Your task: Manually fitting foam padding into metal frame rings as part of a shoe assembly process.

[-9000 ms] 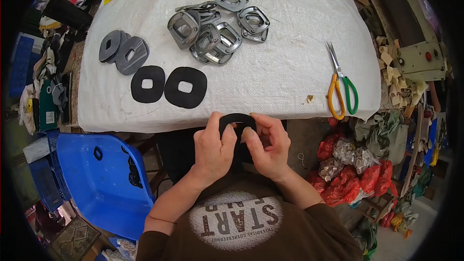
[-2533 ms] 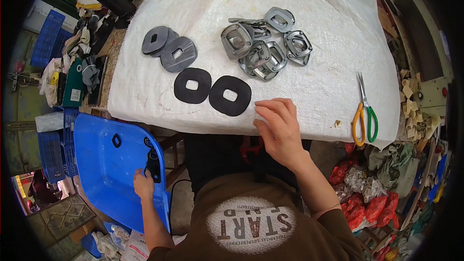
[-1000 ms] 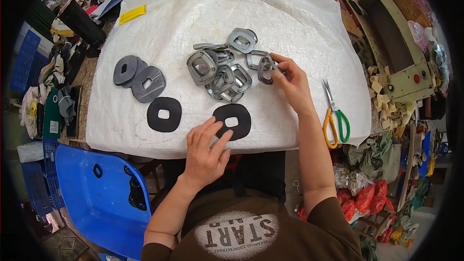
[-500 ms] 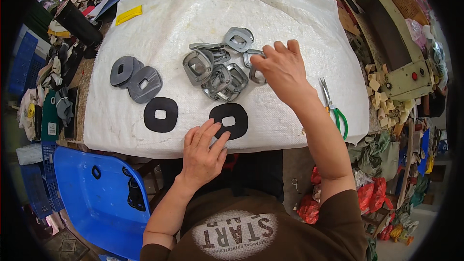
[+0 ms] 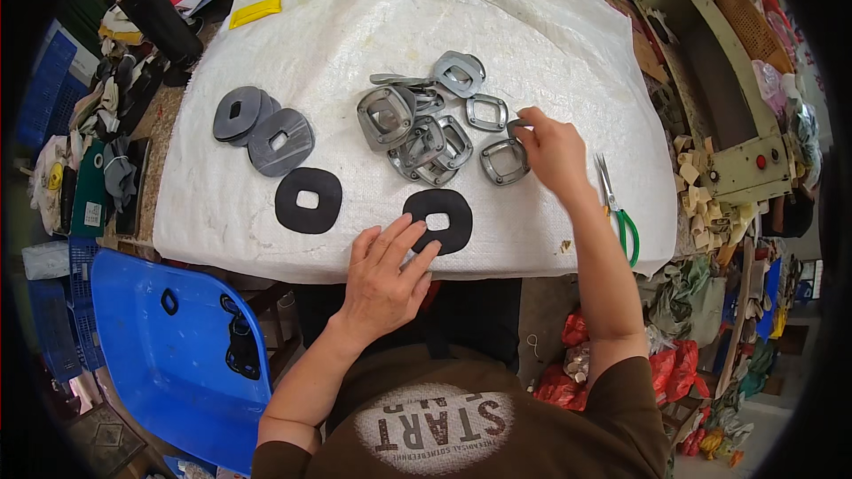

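Observation:
My left hand (image 5: 388, 275) lies open near the front edge of the table, its fingertips resting on the left side of a black rounded-square pad (image 5: 453, 241) with a square hole. A matching black pad (image 5: 308, 215) lies to its left. My right hand (image 5: 557, 153) is closed in a pinch at the right of the metal pile. A grey edge shows at its fingertips, but what it belongs to is mostly hidden. Right beside these fingers lies a grey metal frame (image 5: 487, 162), with another frame (image 5: 472, 115) behind it. Several more frames (image 5: 384, 136) are heaped to the left.
Grey pads (image 5: 282, 162) overlap at the left on the white woven sheet (image 5: 319, 44). Green-handled scissors (image 5: 627, 231) lie to the right of my right forearm. A yellow packet (image 5: 256, 12) is at the back left. A blue tub (image 5: 169, 372) stands below the table's left front.
My right hand has drawn right and toward me, uncovering two metal frames to the right of the heap. The left hand keeps its place on the black pad. The whole view has shifted slightly.

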The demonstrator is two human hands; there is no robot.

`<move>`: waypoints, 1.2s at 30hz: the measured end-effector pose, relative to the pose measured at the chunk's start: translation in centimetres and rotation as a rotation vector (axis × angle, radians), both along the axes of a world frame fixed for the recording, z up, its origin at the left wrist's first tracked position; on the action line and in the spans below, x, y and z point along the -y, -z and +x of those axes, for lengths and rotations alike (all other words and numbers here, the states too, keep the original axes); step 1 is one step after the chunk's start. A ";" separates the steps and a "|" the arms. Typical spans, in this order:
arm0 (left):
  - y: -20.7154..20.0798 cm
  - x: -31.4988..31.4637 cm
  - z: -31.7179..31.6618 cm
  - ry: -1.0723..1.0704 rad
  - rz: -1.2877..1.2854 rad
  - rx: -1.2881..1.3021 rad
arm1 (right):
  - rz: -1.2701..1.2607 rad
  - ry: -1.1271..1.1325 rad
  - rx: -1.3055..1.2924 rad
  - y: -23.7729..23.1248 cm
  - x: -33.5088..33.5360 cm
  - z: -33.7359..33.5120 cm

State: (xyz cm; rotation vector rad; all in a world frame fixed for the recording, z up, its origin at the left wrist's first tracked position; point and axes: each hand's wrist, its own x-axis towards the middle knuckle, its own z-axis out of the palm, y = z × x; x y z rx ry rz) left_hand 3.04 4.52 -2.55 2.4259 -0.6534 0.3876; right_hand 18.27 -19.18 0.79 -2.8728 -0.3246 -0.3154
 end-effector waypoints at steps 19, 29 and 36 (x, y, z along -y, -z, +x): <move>-1.3 7.4 8.0 0.184 0.212 -0.064 | 1.151 0.327 0.096 1.0 4.7 -0.9; -3.0 6.9 8.0 0.214 -0.192 -0.146 | 1.750 -0.132 -0.481 -1.1 1.9 -7.4; -5.4 4.4 5.6 0.086 -0.618 -0.329 | 1.215 -0.409 -0.523 -1.3 0.5 -10.8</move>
